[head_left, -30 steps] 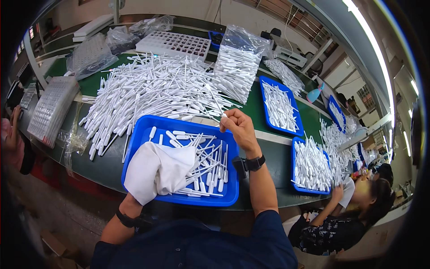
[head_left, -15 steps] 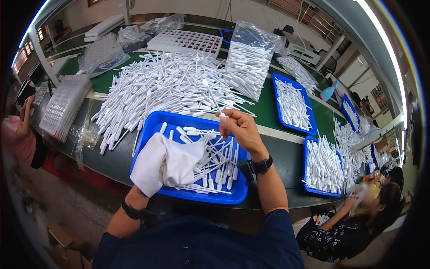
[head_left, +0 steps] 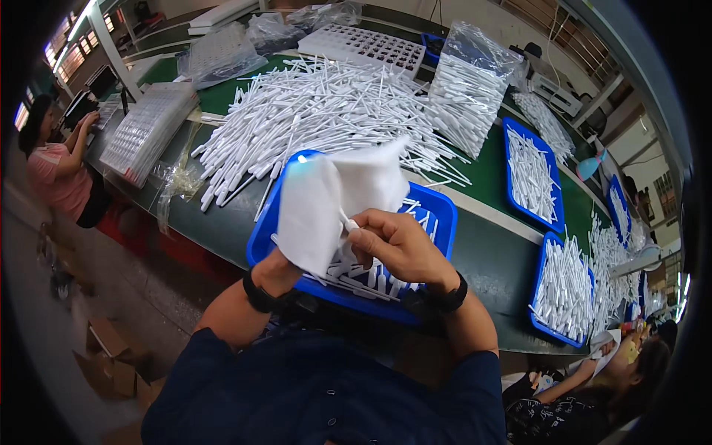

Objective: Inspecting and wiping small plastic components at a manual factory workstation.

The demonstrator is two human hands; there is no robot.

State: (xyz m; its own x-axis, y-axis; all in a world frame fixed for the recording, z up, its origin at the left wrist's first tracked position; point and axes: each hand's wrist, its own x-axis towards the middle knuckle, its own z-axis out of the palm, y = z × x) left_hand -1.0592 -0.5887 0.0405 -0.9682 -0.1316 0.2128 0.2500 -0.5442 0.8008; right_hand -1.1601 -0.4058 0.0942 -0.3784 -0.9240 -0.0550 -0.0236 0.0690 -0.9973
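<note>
My left hand (head_left: pixel 277 273) holds up a white cloth (head_left: pixel 311 215) above the near blue tray (head_left: pixel 446 230); the cloth hides most of its fingers. My right hand (head_left: pixel 397 248) pinches the thick end of a white plastic stick (head_left: pixel 351 225), shaped like a dropper with a bulb. The rest of that stick runs into the cloth's folds, out of sight. More of these sticks lie loose in the tray below both hands. Just beyond the tray spreads a large heap of the same sticks (head_left: pixel 334 111).
At the right stand blue trays (head_left: pixel 558 185) (head_left: pixel 591 297) full of sticks. Behind the heap are a bulging clear bag of sticks (head_left: pixel 471 89) and a white holed rack (head_left: pixel 363 48). Wrapped racks (head_left: pixel 148 133) lie at left. People sit at left (head_left: pixel 59 163) and lower right (head_left: pixel 586 378).
My right hand has come down to the cloth with the stick, which stood upright before. My left hand has lifted the cloth off the tray's sticks. The view has shifted left.
</note>
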